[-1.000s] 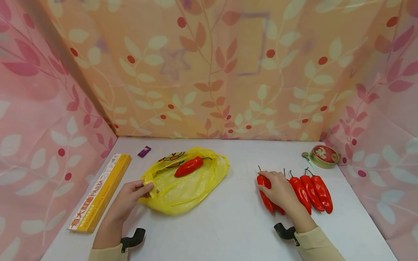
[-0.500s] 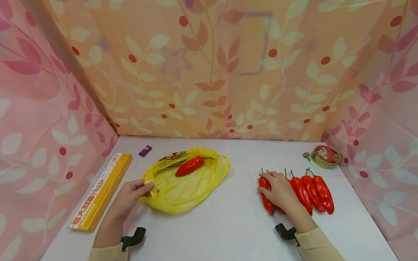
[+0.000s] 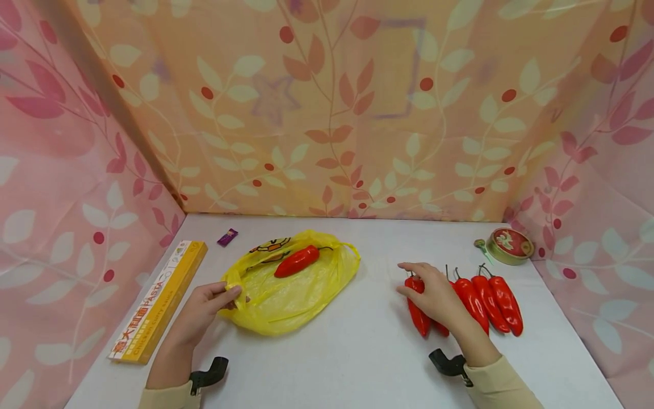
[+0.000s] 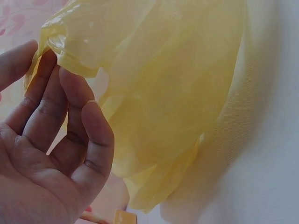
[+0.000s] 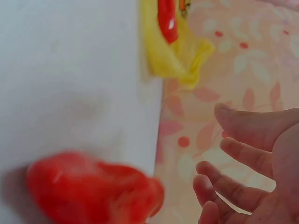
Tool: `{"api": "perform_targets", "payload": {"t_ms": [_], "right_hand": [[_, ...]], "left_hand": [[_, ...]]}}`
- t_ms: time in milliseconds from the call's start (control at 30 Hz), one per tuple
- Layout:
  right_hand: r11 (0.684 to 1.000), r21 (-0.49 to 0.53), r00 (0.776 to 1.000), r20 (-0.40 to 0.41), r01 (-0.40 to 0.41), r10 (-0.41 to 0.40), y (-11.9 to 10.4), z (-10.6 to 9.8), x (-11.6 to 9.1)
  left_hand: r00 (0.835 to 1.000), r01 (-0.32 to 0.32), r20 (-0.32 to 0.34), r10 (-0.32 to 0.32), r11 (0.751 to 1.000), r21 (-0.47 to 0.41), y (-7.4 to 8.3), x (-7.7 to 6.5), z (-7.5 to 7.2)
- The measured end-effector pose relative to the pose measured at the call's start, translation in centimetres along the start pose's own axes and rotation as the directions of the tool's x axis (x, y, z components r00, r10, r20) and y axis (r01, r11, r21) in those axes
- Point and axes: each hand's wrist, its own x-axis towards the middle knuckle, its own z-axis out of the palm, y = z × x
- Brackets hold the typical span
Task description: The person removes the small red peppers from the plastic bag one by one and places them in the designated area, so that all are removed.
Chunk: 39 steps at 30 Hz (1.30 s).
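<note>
My left hand (image 3: 201,312) pinches the near-left edge of a yellow plastic bag (image 3: 276,312), its mouth held open. In the left wrist view the bag's rim is bunched between thumb and fingers. One red chili pepper (image 3: 297,262) lies in the bag, stem to the right. At the right, my right hand (image 3: 434,295) hovers over the left end of a row of several red chili peppers (image 3: 475,301), fingers spread and holding nothing. Below them lies the leftmost pepper (image 3: 419,315); the right wrist view shows a red pepper (image 5: 93,186) apart from the fingers. The hand hides part of the row.
A yellow-and-white pasta box (image 3: 158,304) lies along the left side. Behind the bag is a small purple packet (image 3: 227,237). A round red-and-gold tin (image 3: 510,245) stands at the back right, beside a small green item (image 3: 480,245). Patterned cloth walls enclose the white table (image 3: 327,363).
My right hand's fingers have opened and risen off the leftmost pepper, which lies where it was half a second ago. My left hand and the bag have stayed still.
</note>
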Motion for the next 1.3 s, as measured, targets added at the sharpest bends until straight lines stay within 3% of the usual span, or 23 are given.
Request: {"api": "perform_targets", "payload": {"t_ms": [300,600,967,1133,1300], "right_hand": [[0.991,0.115,0.997,0.022,0.066,-0.069,-3.8,0.4,1.1],[0.969,0.204,0.987,0.049,0.140,-0.153,-7.4,1.9,4.4],[0.901,0.421,0.975,0.132,0.106,-0.176,-10.4,6.1,8.6],[0.895,0.437,0.975,0.149,0.087,-0.167,-11.7,8.2,10.4],[0.920,0.387,0.965,0.207,0.068,-0.158,-13.3,9.8,11.0]], "left_hand": [[1.000,-0.010,-0.002,0.010,1.000,0.002,0.2,-0.1,0.1],[1.000,-0.025,-0.001,0.025,1.000,-0.002,0.2,-0.1,0.1],[1.000,-0.013,0.004,0.013,1.000,-0.013,0.0,-0.1,0.4],[1.000,-0.013,-0.013,0.013,1.000,-0.005,-0.1,-0.1,0.3],[1.000,-0.016,-0.019,0.016,1.000,0.000,0.0,-0.2,0.0]]}}
